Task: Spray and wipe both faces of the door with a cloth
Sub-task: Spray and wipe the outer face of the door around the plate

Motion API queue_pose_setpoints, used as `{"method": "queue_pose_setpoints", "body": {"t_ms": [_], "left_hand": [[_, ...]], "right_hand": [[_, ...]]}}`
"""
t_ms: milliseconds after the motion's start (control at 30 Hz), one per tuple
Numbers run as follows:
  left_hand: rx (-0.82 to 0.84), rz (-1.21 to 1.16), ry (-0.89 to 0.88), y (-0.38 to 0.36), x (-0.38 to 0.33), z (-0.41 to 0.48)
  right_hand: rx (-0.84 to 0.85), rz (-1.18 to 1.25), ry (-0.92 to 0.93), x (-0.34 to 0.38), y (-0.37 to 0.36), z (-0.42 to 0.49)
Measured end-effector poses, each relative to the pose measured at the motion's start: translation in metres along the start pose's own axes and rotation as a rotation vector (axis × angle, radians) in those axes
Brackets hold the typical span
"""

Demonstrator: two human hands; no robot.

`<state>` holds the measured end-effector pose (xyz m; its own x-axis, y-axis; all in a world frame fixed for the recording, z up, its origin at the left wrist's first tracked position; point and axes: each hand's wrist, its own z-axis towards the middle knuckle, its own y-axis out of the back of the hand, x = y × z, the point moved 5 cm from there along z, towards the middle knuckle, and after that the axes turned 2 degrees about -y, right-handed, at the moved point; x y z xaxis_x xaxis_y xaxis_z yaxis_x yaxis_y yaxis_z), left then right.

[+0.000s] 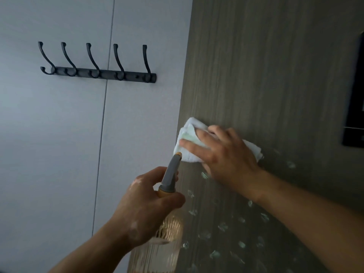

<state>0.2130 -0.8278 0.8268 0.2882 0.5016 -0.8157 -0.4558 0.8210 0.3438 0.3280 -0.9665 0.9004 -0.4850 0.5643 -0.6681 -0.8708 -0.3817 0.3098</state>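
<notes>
Cloth (189,133) lies under my flat right hand (226,160) on the door (266,66); just below, left hand (145,209) grips spray bottle (170,174).

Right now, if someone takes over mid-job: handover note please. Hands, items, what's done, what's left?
Left hand grips the spray bottle, nozzle toward the door.
Right hand presses the white cloth flat on the wood-grain face, near its left edge.
Done: this face is sprayed.
Left: droplets below the cloth are unwiped; the other face is out of view, so assume it needs doing.
</notes>
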Motion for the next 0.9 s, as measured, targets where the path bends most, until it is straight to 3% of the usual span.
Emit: {"method": "queue_pose_setpoints", "body": {"t_ms": [233, 300, 500, 567, 667, 767, 900], "left_hand": [[-0.014, -0.022, -0.031, 0.006, 0.003, 0.002], [-0.014, -0.046, -0.025, 0.008, 0.004, 0.003], [-0.027, -0.048, -0.03, 0.011, 0.007, -0.005], [-0.018, -0.057, -0.023, 0.008, 0.007, -0.008], [-0.025, -0.065, -0.03, 0.006, 0.005, -0.009], [-0.032, -0.082, -0.036, 0.004, 0.003, -0.007], [-0.012, -0.078, -0.028, 0.003, 0.005, -0.009]], "right_hand": [[-0.081, -0.004, -0.207, -0.027, 0.009, 0.037], [-0.067, 0.0, -0.185, -0.016, 0.005, 0.023], [0.081, 0.058, 0.102, 0.043, -0.017, -0.07], [0.065, 0.047, 0.08, 0.026, -0.013, -0.056], [-0.06, 0.007, -0.119, -0.02, 0.008, -0.005], [-0.076, -0.021, -0.232, -0.042, 0.016, 0.02], [-0.057, 0.019, -0.098, -0.006, 0.002, -0.025]]}}
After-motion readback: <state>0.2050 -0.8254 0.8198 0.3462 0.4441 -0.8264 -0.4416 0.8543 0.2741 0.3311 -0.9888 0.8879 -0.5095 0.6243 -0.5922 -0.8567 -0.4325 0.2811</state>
